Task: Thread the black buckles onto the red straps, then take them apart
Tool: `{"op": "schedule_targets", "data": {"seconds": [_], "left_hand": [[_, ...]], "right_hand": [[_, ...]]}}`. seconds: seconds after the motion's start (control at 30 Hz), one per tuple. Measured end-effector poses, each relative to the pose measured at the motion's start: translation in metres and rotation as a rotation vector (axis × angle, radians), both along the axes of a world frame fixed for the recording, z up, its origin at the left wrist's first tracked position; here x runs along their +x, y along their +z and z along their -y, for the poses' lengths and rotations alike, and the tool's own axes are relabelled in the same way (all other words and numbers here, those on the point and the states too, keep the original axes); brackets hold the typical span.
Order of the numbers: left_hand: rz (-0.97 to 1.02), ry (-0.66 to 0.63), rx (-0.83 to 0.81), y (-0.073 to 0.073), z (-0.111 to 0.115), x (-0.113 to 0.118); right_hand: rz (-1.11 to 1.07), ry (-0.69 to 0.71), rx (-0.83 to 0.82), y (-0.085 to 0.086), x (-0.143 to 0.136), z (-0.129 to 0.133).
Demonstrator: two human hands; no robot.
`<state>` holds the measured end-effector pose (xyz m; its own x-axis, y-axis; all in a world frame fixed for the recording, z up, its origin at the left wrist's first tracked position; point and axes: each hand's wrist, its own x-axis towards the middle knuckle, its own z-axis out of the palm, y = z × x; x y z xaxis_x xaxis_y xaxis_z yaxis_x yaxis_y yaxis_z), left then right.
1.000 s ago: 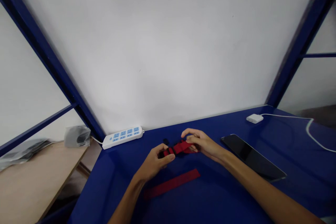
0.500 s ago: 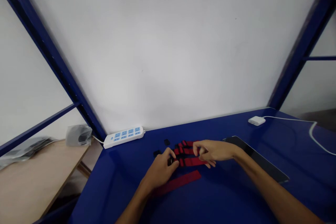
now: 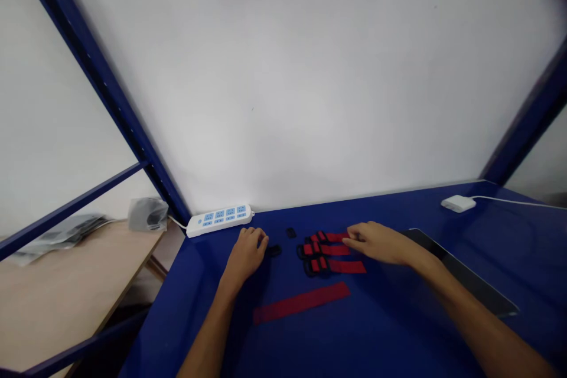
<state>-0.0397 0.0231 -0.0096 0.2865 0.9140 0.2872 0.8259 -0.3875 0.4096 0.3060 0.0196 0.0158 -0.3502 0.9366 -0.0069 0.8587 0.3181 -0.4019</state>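
Three short red straps with black buckles lie side by side: a far strap (image 3: 334, 237), a middle strap (image 3: 336, 250) and a near strap (image 3: 348, 266). My right hand (image 3: 378, 242) has its fingers and thumb closed at the right end of the far strap, whose tip they hide. My left hand (image 3: 248, 253) rests on the table with bent, slightly parted fingers, beside a black buckle (image 3: 275, 250). A second loose buckle (image 3: 290, 232) lies farther back. In front of them all, a longer plain red strap (image 3: 303, 302) lies flat at a slant.
A white power strip (image 3: 220, 220) stands by the wall at the back left. On the right are a dark flat panel (image 3: 465, 280) under my forearm and a white adapter (image 3: 458, 204) with its cable. Blue frame posts rise at both sides; a wooden table (image 3: 80, 283) adjoins on the left.
My left hand has left the buckled straps and moved left to the loose black buckle. My right hand has shifted back to the far strap's end. The view has turned slightly left.
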Motion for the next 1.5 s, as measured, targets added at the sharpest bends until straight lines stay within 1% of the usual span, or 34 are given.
{"op": "schedule_targets", "data": {"seconds": [0.1, 0.23, 0.37, 0.43, 0.5, 0.6, 0.7, 0.8, 0.87, 0.93, 1.0, 1.07, 1.13, 1.17, 1.23, 1.3, 1.37, 1.4, 1.47, 1.5], "left_hand": [[0.000, -0.061, -0.094, -0.006, -0.002, -0.003], [0.039, -0.144, -0.180, -0.008, 0.001, 0.002], [0.072, -0.214, -0.218, -0.007, 0.004, 0.005], [0.089, -0.212, -0.187, -0.008, 0.003, 0.009], [0.098, -0.172, -0.115, -0.010, -0.001, 0.018], [0.016, -0.115, -0.016, -0.015, -0.013, 0.036], [-0.094, -0.107, 0.013, -0.019, -0.027, 0.053], [-0.118, -0.125, 0.025, -0.019, -0.031, 0.060], [-0.096, -0.157, 0.052, -0.015, -0.023, 0.061], [-0.052, -0.228, 0.104, -0.007, -0.008, 0.065], [0.001, -0.330, 0.166, 0.005, 0.010, 0.071], [0.035, -0.391, 0.215, 0.016, 0.027, 0.078], [0.081, -0.400, 0.229, 0.024, 0.039, 0.085], [0.116, -0.375, 0.224, 0.025, 0.044, 0.087], [0.178, -0.282, 0.170, 0.025, 0.054, 0.089], [0.150, -0.208, 0.055, 0.020, 0.065, 0.092], [-0.002, -0.212, -0.067, 0.014, 0.077, 0.096], [-0.083, -0.221, -0.102, 0.010, 0.083, 0.099], [-0.178, -0.234, -0.134, 0.005, 0.091, 0.107], [-0.187, -0.235, -0.141, 0.004, 0.094, 0.111]], "right_hand": [[-0.145, 0.043, 0.073, 0.003, -0.022, 0.009], [-0.314, 0.063, 0.056, -0.001, -0.051, 0.022], [-0.390, 0.058, 0.065, -0.007, -0.061, 0.025], [-0.395, 0.048, 0.098, -0.009, -0.061, 0.024], [-0.391, 0.035, 0.139, -0.009, -0.061, 0.023], [-0.382, 0.023, 0.184, -0.010, -0.062, 0.022], [-0.376, 0.008, 0.222, -0.012, -0.063, 0.021], [-0.389, -0.009, 0.259, -0.013, -0.065, 0.021], [-0.425, -0.009, 0.259, -0.013, -0.066, 0.022], [-0.514, 0.011, 0.192, -0.011, -0.068, 0.023], [-0.655, 0.058, 0.028, -0.009, -0.069, 0.024], [-0.807, 0.124, -0.144, -0.006, -0.068, 0.024], [-0.913, 0.180, -0.256, -0.003, -0.065, 0.023], [-0.948, 0.199, -0.285, -0.002, -0.062, 0.021], [-0.980, 0.195, -0.311, 0.001, -0.056, 0.018], [-0.989, 0.121, -0.285, 0.002, -0.051, 0.015], [-1.002, 0.038, -0.244, 0.001, -0.047, 0.011], [-1.014, 0.018, -0.238, 0.000, -0.046, 0.010], [-1.041, 0.035, -0.257, -0.003, -0.045, 0.009], [-1.048, 0.056, -0.278, -0.004, -0.045, 0.009]]}}
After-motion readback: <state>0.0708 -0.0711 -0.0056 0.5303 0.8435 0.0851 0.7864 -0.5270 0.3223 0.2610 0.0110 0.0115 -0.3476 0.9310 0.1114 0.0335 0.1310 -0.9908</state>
